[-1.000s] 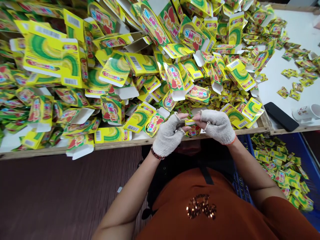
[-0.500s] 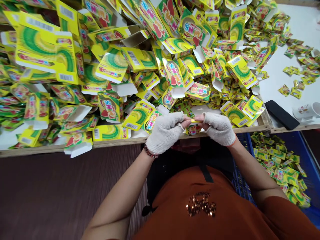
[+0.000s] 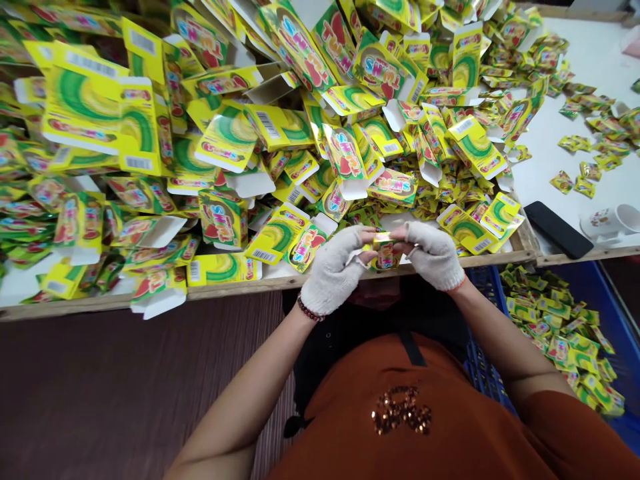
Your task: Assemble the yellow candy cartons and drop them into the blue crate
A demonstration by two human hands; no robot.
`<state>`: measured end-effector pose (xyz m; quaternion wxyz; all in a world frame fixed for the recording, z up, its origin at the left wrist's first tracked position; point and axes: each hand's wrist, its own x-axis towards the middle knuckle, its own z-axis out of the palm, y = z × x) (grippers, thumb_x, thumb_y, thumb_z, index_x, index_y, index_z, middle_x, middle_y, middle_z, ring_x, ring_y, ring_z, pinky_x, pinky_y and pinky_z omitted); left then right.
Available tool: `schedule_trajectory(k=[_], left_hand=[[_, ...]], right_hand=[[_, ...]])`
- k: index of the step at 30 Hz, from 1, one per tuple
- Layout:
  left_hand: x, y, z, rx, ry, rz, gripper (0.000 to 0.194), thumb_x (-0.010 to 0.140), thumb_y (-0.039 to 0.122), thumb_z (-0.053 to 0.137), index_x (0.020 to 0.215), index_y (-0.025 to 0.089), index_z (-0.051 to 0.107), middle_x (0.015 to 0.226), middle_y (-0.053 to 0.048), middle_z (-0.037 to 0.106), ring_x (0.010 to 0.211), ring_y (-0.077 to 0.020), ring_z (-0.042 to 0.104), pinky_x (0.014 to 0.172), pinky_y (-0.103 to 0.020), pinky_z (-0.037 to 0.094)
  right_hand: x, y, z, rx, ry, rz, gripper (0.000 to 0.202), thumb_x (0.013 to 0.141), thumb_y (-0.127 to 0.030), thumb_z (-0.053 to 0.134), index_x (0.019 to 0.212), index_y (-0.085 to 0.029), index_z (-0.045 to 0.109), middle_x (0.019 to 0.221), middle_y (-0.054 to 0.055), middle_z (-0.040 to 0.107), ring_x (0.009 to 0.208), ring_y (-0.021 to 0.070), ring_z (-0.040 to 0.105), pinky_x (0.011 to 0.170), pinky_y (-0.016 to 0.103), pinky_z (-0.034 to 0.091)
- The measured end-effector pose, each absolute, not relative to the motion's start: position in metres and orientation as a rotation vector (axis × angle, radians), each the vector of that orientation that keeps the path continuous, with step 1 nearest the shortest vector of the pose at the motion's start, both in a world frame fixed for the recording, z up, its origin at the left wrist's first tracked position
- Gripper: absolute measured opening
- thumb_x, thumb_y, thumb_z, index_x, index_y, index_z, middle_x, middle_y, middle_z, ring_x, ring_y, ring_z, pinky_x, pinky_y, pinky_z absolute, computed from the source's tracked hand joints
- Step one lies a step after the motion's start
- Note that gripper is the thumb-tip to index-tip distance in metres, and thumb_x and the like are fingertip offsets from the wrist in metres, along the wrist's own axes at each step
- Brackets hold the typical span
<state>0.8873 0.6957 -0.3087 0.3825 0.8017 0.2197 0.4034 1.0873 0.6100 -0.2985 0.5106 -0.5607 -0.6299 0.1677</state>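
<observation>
Between both hands, at the table's front edge, is a small yellow and green box (image 3: 387, 255). My left hand (image 3: 336, 268), in a white fingerless glove, grips its left side with thumb and fingers. From the right, my right hand (image 3: 431, 253), gloved the same way, closes on the opposite side. The top end of the box faces up between my fingertips; whether its flap is fully closed I cannot make out. Just left of my left hand lies a printed carton (image 3: 306, 248), and beyond my fingers is a heap of small wrapped candies (image 3: 453, 190).
Many yellow cartons (image 3: 240, 140) pile over the table's left and middle. On the right are a black phone (image 3: 559, 230), a white printed cup (image 3: 611, 221) and loose candies. Below the right edge stands a blue crate (image 3: 583, 287) holding filled boxes. A wooden rim (image 3: 270, 275) borders the table.
The view has shifted slightly. My hands stay on the small box; my left fingers have straightened along its side, and more of the box's top shows.
</observation>
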Motion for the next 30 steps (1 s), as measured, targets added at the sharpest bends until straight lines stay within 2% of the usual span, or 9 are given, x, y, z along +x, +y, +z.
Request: schedule_trajectory(k=[3,6,9,13,16,19,23,26,30], left_hand=[[0.881,0.698,-0.307,1.963,0.865,1.015,0.025,0.092,0.032,0.057,0.109,0.016,0.065,0.105,-0.008,0.072,0.092,-0.0181,0.069,0.083,-0.030,0.055],[0.880,0.701,-0.310,2.143,1.045,0.869,0.016,0.091,0.029,0.056,0.093,0.018,0.067,0.088,-0.003,0.071,0.083,-0.0181,0.066,0.079,-0.030,0.052],[0.891,0.705,-0.314,2.328,1.098,0.686,0.013,0.091,0.022,0.052,0.088,0.019,0.065,0.089,-0.005,0.070,0.088,-0.0204,0.065,0.080,-0.031,0.050],[0.919,0.707,-0.307,2.506,1.196,0.470,0.016,0.091,0.017,0.049,0.100,0.018,0.062,0.111,-0.010,0.067,0.105,-0.0250,0.062,0.085,-0.034,0.049],[0.938,0.710,-0.297,2.571,1.301,0.279,0.022,0.091,0.019,0.051,0.112,0.020,0.058,0.117,-0.012,0.064,0.105,-0.0277,0.062,0.082,-0.036,0.049],[0.948,0.713,-0.294,2.546,1.419,0.082,0.024,0.089,0.018,0.052,0.112,0.020,0.057,0.111,-0.012,0.065,0.100,-0.0292,0.064,0.080,-0.039,0.049],[0.941,0.717,-0.306,2.498,1.328,0.214,0.014,0.087,0.022,0.055,0.099,0.021,0.061,0.102,-0.010,0.066,0.097,-0.0280,0.063,0.076,-0.035,0.047],[0.925,0.717,-0.314,2.369,1.195,0.541,0.012,0.087,0.030,0.058,0.079,0.020,0.059,0.086,-0.005,0.064,0.086,-0.0236,0.061,0.072,-0.032,0.045],[0.904,0.712,-0.315,1.982,1.106,0.794,0.021,0.084,0.032,0.061,0.068,0.019,0.056,0.062,0.003,0.054,0.066,-0.0153,0.052,0.063,-0.026,0.042]], right_hand=[[1.108,0.594,-0.283,-1.092,-1.096,0.531,0.016,0.086,-0.041,0.068,0.099,-0.032,0.072,0.086,0.001,0.070,0.076,0.0182,0.066,0.061,0.030,0.051],[1.135,0.577,-0.268,-0.838,-0.960,0.635,0.027,0.093,-0.060,0.049,0.105,-0.043,0.066,0.072,-0.002,0.066,0.064,0.0171,0.064,0.047,0.027,0.041],[1.139,0.580,-0.268,-0.891,-0.951,0.801,0.036,0.093,-0.064,0.045,0.095,-0.036,0.066,0.066,-0.001,0.062,0.053,0.0147,0.057,0.046,0.026,0.038],[1.101,0.614,-0.289,-1.682,-1.369,0.709,0.032,0.088,-0.051,0.059,0.079,-0.021,0.062,0.073,0.002,0.062,0.067,0.0166,0.060,0.064,0.030,0.047],[1.068,0.636,-0.301,-2.121,-1.702,0.434,0.023,0.085,-0.040,0.064,0.095,-0.018,0.064,0.096,0.008,0.064,0.090,0.0223,0.062,0.079,0.033,0.047],[1.054,0.644,-0.302,-2.387,-1.778,0.368,0.038,0.081,-0.037,0.068,0.113,-0.018,0.060,0.112,0.013,0.061,0.096,0.0259,0.062,0.080,0.034,0.047],[1.066,0.645,-0.304,-2.364,-1.814,0.437,0.028,0.076,-0.035,0.073,0.096,-0.019,0.062,0.108,0.013,0.062,0.091,0.0243,0.062,0.076,0.032,0.046],[1.087,0.639,-0.312,-2.243,-1.711,0.566,0.020,0.072,-0.027,0.075,0.082,-0.020,0.059,0.085,0.004,0.063,0.079,0.0191,0.058,0.070,0.029,0.044],[1.104,0.624,-0.319,-1.920,-1.314,0.763,0.022,0.072,-0.031,0.073,0.087,-0.019,0.062,0.077,-0.001,0.062,0.072,0.0153,0.056,0.066,0.028,0.046]])
